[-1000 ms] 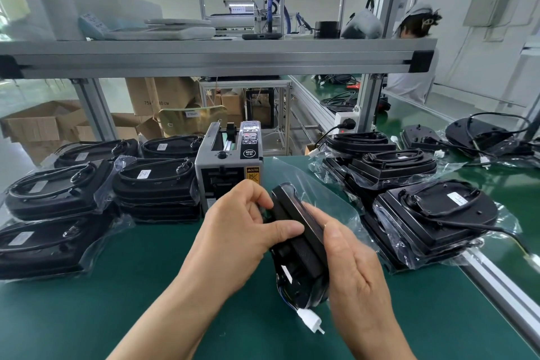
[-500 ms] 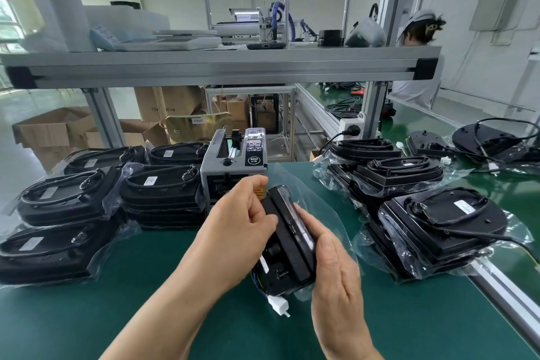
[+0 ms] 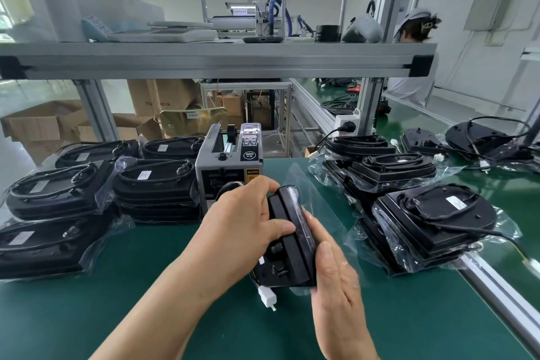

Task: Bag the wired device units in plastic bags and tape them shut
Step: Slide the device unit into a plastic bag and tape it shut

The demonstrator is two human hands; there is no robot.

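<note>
A black wired device unit (image 3: pixel 287 245) stands on edge above the green mat, partly inside a clear plastic bag (image 3: pixel 309 184) that spreads behind it. My left hand (image 3: pixel 245 222) grips the unit's top left edge, thumb across its face. My right hand (image 3: pixel 333 280) holds its right side through the bag film. A white connector (image 3: pixel 267 298) on short wires hangs from the unit's lower end.
A grey tape dispenser (image 3: pixel 230 166) stands just behind the hands. Stacks of bagged units (image 3: pixel 73 193) fill the left of the green mat (image 3: pixel 146 286); more bagged units (image 3: pixel 432 222) lie at the right by the aluminium rail (image 3: pixel 502 289). A shelf beam (image 3: pixel 219 60) crosses overhead. A person works at the far right.
The unit rose and shifted slightly left toward the dispenser, tilting more upright. Its hanging connector moved up with it. Both hands kept their hold.
</note>
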